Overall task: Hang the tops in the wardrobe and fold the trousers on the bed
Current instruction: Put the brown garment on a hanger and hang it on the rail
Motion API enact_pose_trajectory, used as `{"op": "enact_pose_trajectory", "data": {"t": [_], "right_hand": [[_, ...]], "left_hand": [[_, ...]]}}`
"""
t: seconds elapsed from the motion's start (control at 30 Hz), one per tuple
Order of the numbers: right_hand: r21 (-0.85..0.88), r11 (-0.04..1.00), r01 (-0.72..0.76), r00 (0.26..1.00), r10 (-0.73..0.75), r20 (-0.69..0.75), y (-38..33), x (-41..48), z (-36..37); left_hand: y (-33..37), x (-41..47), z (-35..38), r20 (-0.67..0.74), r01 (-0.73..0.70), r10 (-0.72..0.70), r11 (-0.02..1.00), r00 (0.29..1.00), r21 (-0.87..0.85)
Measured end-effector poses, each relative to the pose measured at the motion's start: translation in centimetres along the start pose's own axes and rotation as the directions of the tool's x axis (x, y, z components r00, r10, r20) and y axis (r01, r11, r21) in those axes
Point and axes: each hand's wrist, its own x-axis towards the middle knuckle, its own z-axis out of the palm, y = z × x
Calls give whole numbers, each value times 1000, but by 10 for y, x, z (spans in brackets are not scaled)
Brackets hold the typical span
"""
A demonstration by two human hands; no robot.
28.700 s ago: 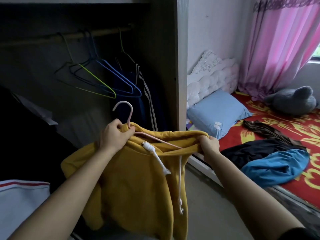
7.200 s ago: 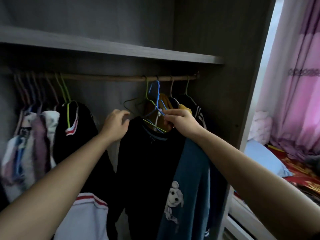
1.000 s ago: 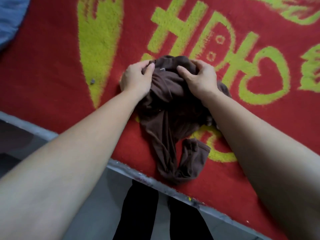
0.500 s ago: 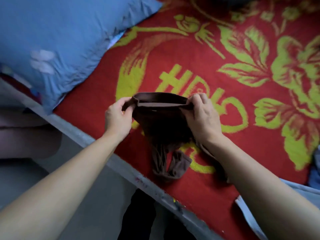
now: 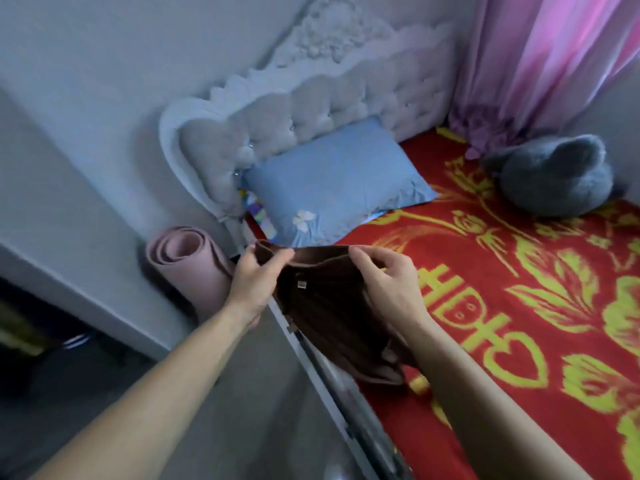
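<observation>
Dark brown trousers [image 5: 329, 313] hang in the air over the near edge of the bed [image 5: 540, 327], which is covered by a red blanket with yellow patterns. My left hand [image 5: 254, 282] pinches the left end of the waistband. My right hand [image 5: 384, 282] grips the waistband's right end. The waistband is stretched level between both hands, and the legs droop down to the blanket by my right forearm. The wardrobe is out of view.
A blue pillow [image 5: 332, 188] leans against the white tufted headboard [image 5: 311, 109]. A grey plush toy [image 5: 554, 174] lies at the back right under a pink curtain [image 5: 540, 57]. A rolled pink mat [image 5: 187, 268] stands on the floor beside the bed frame [image 5: 346, 403].
Both hands have lifted the trousers off the blanket by the waistband, and my view has swung up from the blanket to the headboard, pillow and curtain.
</observation>
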Motion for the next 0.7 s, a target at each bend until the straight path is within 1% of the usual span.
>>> {"op": "enact_pose_trajectory", "data": {"t": [0.07, 0.13, 0.17, 0.3, 0.43, 0.6, 0.67, 0.7], "right_hand": [[-12, 999, 34, 999, -34, -16, -31, -9, 25], [-38, 998, 47, 997, -45, 57, -65, -24, 54], [-39, 997, 59, 993, -55, 104, -81, -32, 69], [-119, 982, 146, 955, -109, 275, -148, -76, 142], [-187, 941, 281, 920, -208, 332, -212, -135, 229], [-144, 879, 455, 858, -389, 336, -279, -207, 325], [-156, 858, 489, 837, -412, 360, -297, -226, 354], [-143, 865, 481, 833, -400, 382, -306, -234, 367]], "left_hand": [[18, -16, -48, -102, -63, 76, 990, 992, 123], [32, -33, -97, -208, -95, 135, 977, 969, 192], [40, -41, -121, -236, -108, 158, 971, 959, 213], [55, -77, -227, -340, -99, 178, 967, 924, 236], [60, -119, -353, -492, -98, 208, 966, 846, 241], [66, -170, -506, -577, -138, 258, 960, 775, 244], [66, -183, -556, -565, -117, 254, 957, 785, 267], [66, -188, -577, -545, -112, 261, 950, 796, 291]]}}
